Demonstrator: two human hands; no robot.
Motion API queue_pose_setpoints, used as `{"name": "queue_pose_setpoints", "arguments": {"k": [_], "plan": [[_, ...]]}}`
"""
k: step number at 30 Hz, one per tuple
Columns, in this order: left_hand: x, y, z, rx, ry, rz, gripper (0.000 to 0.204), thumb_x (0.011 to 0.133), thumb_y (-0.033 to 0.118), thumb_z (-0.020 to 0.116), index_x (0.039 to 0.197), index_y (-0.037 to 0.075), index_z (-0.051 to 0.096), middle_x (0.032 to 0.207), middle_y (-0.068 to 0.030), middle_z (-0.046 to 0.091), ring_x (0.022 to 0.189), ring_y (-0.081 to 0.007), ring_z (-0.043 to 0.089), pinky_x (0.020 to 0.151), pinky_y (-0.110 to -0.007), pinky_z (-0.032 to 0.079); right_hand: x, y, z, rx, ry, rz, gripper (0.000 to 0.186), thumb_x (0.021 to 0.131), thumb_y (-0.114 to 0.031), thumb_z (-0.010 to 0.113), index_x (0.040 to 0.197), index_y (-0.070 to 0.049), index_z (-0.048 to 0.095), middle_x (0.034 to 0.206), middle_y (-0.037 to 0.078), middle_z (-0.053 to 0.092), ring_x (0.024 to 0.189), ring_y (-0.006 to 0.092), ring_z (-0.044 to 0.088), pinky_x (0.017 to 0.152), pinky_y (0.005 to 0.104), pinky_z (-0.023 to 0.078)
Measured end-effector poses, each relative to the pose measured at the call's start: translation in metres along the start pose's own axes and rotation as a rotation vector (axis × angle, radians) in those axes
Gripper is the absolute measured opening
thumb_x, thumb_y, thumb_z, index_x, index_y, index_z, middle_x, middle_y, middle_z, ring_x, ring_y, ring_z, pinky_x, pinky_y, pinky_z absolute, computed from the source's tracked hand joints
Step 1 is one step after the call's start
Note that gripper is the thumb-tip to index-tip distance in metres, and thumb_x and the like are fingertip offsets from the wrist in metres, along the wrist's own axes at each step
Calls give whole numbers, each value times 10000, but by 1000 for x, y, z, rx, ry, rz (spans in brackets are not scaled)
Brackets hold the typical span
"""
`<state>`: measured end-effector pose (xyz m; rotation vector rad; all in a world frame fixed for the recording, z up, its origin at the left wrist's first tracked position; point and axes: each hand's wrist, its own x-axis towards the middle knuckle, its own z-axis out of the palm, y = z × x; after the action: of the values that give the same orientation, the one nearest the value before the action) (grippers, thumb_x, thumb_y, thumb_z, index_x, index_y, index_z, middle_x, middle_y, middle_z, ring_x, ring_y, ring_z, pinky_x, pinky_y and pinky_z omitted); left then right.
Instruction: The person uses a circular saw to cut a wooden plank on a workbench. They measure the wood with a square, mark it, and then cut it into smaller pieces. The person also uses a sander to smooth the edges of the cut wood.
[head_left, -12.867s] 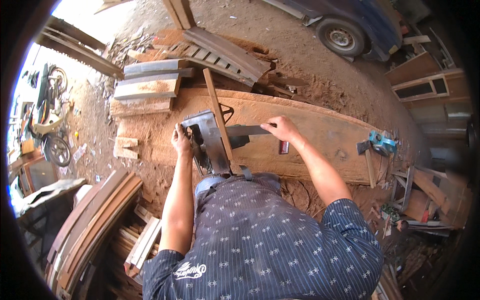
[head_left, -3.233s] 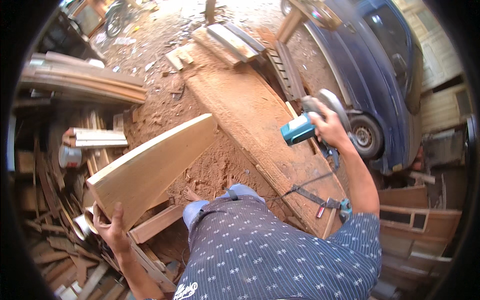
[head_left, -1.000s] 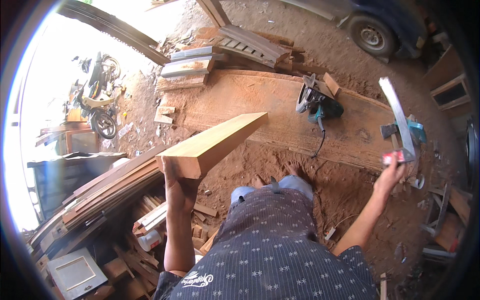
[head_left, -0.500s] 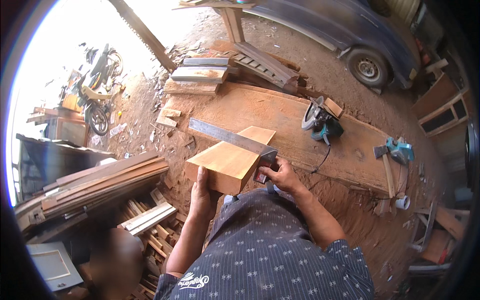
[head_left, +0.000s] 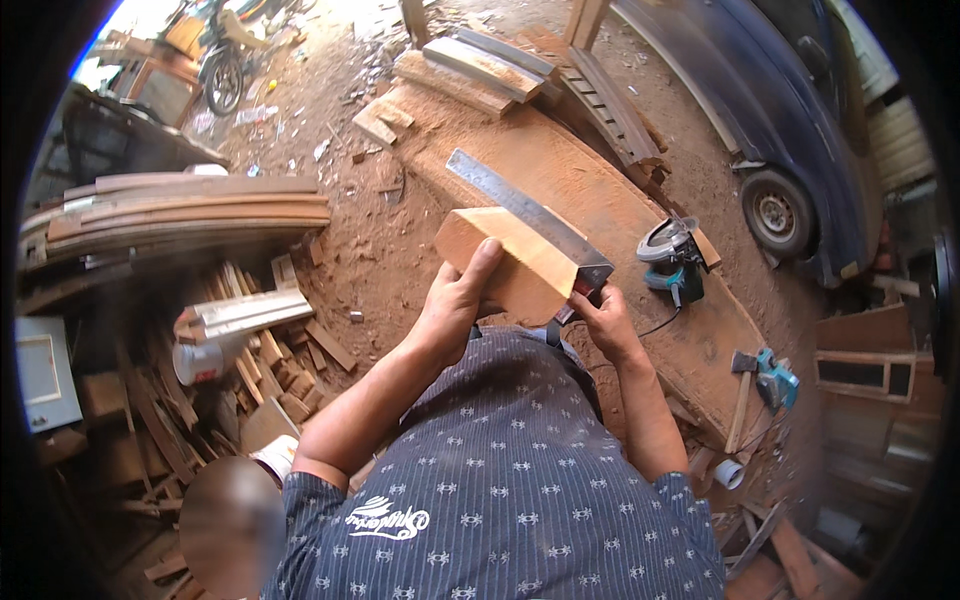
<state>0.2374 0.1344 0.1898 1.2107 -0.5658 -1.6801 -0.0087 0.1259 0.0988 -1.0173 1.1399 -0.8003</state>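
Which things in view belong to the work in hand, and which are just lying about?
In hand:
wood block, in the left hand
metal square, in the right hand

Lying about:
circular saw
hatchet
blue power tool
white bucket

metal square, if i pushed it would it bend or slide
The metal square looks straight and flat, so probably stiff with slight flex. Its smooth-looking surface could slide on the wooden block. The thicker end by the right hand is likely heavier.
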Motion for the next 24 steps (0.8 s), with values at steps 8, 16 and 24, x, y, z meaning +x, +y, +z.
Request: {"name": "queue_pose_setpoints", "arguments": {"k": [8,16,24], "plan": [[-12,-6,18,-139,-110,15,749,901,370,734,1419,15,326,1279,-150,552,1132,-240,607,862,-394,568,-12,3,-18,-23,10,7,359,938,-202,689,1210,17,603,1134,64,674,1017,134,621,891,305,492],[-13,-1,20,-88,-38,-20,749,898,401,730,1407,4,350,1267,-149,565,1097,-239,625,862,-370,559,-10,-8,-14,-56,-5,2,303,925,-184,693,1142,22,645,1073,49,691,990,124,626,852,296,497],[-11,-3,15,45,12,-90,726,983,527,530,1455,-1,367,1391,-142,512,1257,-277,533,1060,-455,437,11,36,-52,90,213,-60,248,867,-132,750,1042,20,662,977,51,705,850,133,652,769,288,527]]}}
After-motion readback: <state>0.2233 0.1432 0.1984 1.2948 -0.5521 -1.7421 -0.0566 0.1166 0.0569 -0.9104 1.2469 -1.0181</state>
